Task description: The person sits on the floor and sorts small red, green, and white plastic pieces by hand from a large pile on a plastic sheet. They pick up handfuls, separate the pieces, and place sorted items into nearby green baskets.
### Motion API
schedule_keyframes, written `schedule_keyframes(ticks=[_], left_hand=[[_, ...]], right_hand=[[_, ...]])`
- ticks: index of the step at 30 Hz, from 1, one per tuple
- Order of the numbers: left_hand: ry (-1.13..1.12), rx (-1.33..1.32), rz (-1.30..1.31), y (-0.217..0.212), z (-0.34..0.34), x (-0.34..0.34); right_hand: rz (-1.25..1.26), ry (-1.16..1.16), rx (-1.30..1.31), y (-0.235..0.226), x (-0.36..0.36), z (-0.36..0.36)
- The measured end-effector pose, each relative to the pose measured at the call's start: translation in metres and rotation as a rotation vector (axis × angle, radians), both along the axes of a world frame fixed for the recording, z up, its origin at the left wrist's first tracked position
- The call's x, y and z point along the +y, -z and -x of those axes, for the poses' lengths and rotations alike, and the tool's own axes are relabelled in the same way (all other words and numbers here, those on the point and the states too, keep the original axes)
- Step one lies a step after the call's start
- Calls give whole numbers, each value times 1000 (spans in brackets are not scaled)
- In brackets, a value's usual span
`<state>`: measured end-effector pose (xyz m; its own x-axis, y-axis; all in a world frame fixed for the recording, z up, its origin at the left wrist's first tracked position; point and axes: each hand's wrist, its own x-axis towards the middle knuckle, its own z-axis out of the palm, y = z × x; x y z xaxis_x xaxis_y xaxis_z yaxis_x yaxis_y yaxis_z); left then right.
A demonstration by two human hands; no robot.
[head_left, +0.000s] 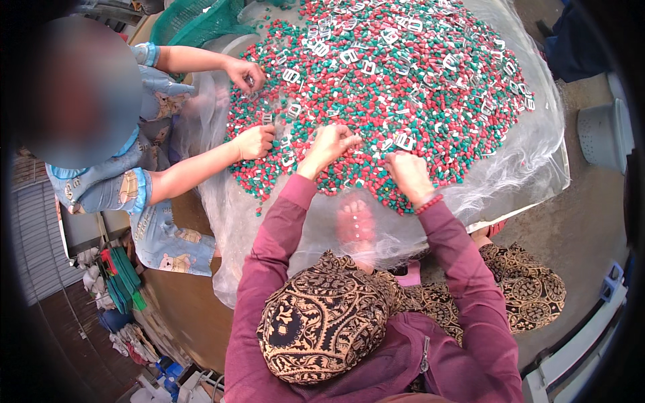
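Observation:
A wide pile of small red, green and white plastic pieces (403,87) lies in front of me, with white plastic frames (349,56) scattered through it. At the pile's near edge, my left hand (328,148) has its thumb and fingers pinched together just above the pieces. Anything between those fingertips is too small to make out. My right hand (410,176), a red bead bracelet at its wrist, is curled with its fingertips down at the pieces. Close beyond it lies a white frame (405,141). Whatever the right fingers hold is hidden.
Thin translucent sheeting (497,190) spreads under the pile. At the left, a co-worker's two hands (255,142) are among the pieces. A green mesh basket (195,23) stands at the far left, a pale perforated bin (600,134) at the right. My bare foot (355,221) shows near the pile.

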<state>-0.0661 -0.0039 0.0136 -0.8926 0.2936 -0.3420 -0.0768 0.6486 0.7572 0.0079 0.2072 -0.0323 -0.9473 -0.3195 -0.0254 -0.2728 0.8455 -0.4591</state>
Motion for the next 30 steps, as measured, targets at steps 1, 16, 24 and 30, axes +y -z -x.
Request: schedule_keyframes(ticks=[1,16,24,30], left_hand=[[-115,-134,-90,-10,-1,-4],[92,-308,-150,-5,4,56],[381,329,252,55,-1,63],[-145,-802,-1103,3,-7,8]], right_hand=[[-118,-45,-14,8,-9,1],[2149,295,-782,-40,105,-41],[1230,716,-522,-17,176,-33],[-247,582,102,22,211,4]])
